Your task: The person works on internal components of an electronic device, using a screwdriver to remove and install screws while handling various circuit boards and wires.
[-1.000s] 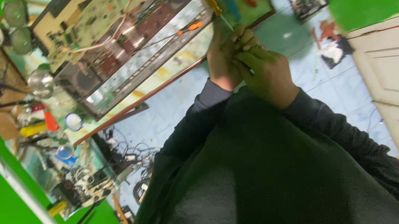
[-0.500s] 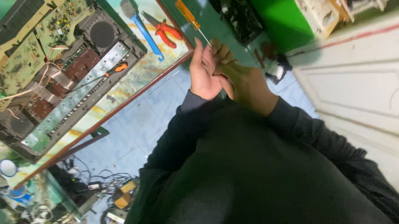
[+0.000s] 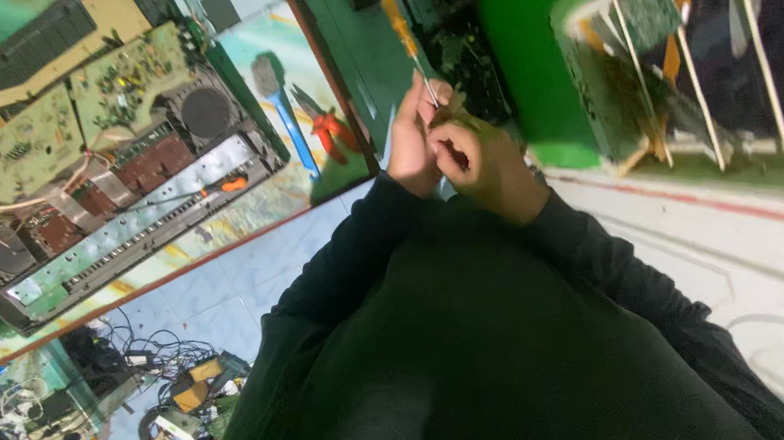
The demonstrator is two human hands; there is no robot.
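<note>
Over a pale blue tiled floor [image 3: 221, 303], cluttered desk [image 3: 269, 206] at ten o'clock with opened electronics chassis [image 3: 94, 178], green walls, left hand [image 3: 417, 141] and right hand [image 3: 485, 162] fingers pinching an orange-handled screwdriver [image 3: 403, 32].

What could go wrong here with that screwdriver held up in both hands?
The screwdriver sits between the left hand and right hand, away from the table; a slip might jab a palm. Whatever small part the fingers pinch could drop to the floor among the cables and be hard to find.
</note>
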